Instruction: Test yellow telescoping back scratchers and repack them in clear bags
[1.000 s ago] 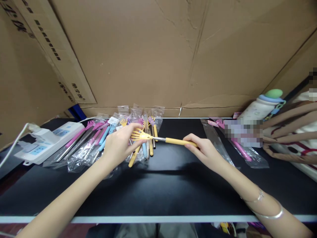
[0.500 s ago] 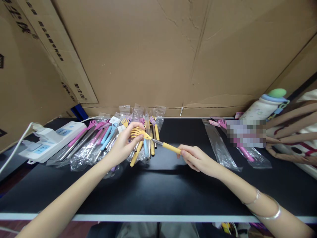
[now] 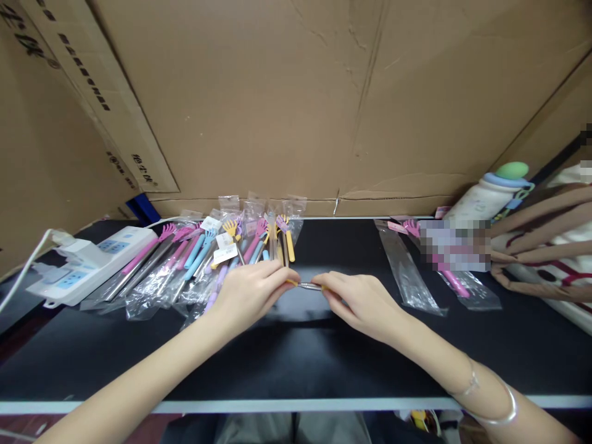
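Between my two hands is a yellow back scratcher (image 3: 309, 285), held level above the black table. Only its short metal shaft shows. My left hand (image 3: 259, 285) is closed around the head end, hiding the claw. My right hand (image 3: 358, 297) pinches the yellow handle end, which is mostly covered by the fingers. Just behind my left hand lie several back scratchers (image 3: 197, 250) in pink, blue, purple and yellow, many in clear plastic sleeves with white tags.
A white power strip (image 3: 92, 265) lies on the left. An empty-looking clear sleeve (image 3: 411, 271) and a bagged pink back scratcher (image 3: 453, 280) lie on the right. Behind them are a white bottle (image 3: 485, 200) and a brown-strapped bag (image 3: 546, 246). Cardboard (image 3: 259, 111) walls the back.
My left hand has slid from the yellow claw toward the shaft, and my right hand has moved left. The hands are closer together, with the back scratcher now nearly level.
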`<state>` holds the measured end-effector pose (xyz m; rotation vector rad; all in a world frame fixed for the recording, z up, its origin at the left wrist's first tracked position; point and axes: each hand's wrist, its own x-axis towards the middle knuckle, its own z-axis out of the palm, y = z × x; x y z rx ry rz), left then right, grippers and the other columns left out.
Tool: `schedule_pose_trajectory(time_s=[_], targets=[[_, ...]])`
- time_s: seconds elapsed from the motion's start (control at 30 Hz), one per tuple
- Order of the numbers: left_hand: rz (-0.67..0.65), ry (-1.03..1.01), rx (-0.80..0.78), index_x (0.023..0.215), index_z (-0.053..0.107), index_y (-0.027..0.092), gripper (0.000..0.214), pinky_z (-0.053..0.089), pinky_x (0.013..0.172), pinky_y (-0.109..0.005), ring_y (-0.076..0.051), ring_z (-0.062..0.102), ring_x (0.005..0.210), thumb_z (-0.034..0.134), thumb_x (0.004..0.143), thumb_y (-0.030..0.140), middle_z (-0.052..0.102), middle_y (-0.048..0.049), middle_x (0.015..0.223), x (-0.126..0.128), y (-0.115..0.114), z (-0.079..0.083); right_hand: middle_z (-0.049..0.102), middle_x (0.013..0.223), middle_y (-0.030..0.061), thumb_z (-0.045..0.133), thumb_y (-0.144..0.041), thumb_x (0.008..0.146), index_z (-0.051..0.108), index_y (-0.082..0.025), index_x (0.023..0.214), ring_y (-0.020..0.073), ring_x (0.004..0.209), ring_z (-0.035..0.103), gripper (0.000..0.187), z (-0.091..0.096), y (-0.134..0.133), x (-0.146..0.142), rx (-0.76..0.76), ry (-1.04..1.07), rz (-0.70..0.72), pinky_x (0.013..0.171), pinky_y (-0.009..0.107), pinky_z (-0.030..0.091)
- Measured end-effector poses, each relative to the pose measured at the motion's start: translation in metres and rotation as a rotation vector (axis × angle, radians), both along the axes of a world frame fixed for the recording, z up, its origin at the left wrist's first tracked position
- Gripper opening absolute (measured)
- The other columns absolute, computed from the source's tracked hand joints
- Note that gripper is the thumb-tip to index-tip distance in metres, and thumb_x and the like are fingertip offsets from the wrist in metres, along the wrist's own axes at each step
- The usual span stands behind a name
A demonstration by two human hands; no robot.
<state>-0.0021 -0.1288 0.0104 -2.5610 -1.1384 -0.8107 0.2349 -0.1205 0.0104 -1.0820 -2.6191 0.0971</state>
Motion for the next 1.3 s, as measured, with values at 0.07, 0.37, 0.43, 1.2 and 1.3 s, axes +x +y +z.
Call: schedule_pose_trajectory(time_s=[0.07,0.37,0.43,1.2,1.3], targets=[[-0.019,0.048,0.077,0.090,0.062,0.023,0.018,0.035,0.058,-0.023,-0.011,0.061,0.069,0.046,0.093,0.033,0.066,0.0028,0.076,0.003,-0.003,0.001,0.067,0.085,0.0001,0.039,-0.029,0.094,0.057,-0.023,0.105,0.0117,0.070,0.062,0.022,-0.002,-0.001,-0.003,0.099,-0.046,0.012,0.057,0.023,0.032],[0.012,0.304,0.259,0.073,0.051,0.020,0.020,0.031,0.059,-0.029,-0.015,0.053,0.063,0.046,0.092,0.025,0.056,0.0019,0.061,0.013,-0.006,0.003,0.057,0.064,-0.0017,0.041,-0.020,0.093,0.054,-0.019,0.080,0.0103,0.056,0.049,0.018,-0.002,0.001,-0.006,0.530,-0.213,0.080,0.055,0.029,0.019],[0.029,0.327,0.276,0.076,0.052,0.021,0.017,0.032,0.060,-0.030,-0.015,0.053,0.065,0.047,0.092,0.023,0.057,0.0016,0.062,0.008,-0.004,0.009,0.057,0.064,-0.0014,0.042,-0.018,0.093,0.055,-0.020,0.082,0.0106,0.057,0.048,0.017,0.005,0.003,0.003,0.576,-0.241,0.074,0.057,0.029,0.020],[0.481,0.441,0.513,0.085,0.054,0.029,0.007,0.035,0.073,-0.031,-0.016,0.056,0.077,0.053,0.085,0.022,0.067,0.0088,0.077,-0.171,-0.022,0.002,0.067,0.073,0.0082,0.051,-0.029,0.090,0.068,-0.020,0.083,0.0138,0.071,0.056,0.020,0.010,0.029,0.207,0.879,-0.373,-0.286,0.069,0.025,0.037],[0.486,0.466,0.512,0.085,0.054,0.028,0.006,0.036,0.076,-0.032,-0.017,0.057,0.080,0.054,0.084,0.023,0.068,0.0087,0.078,-0.178,-0.024,0.000,0.068,0.074,0.0076,0.054,-0.026,0.088,0.068,-0.020,0.084,0.0144,0.073,0.056,0.017,0.011,0.033,0.211,0.911,-0.398,-0.273,0.069,0.027,0.037]])
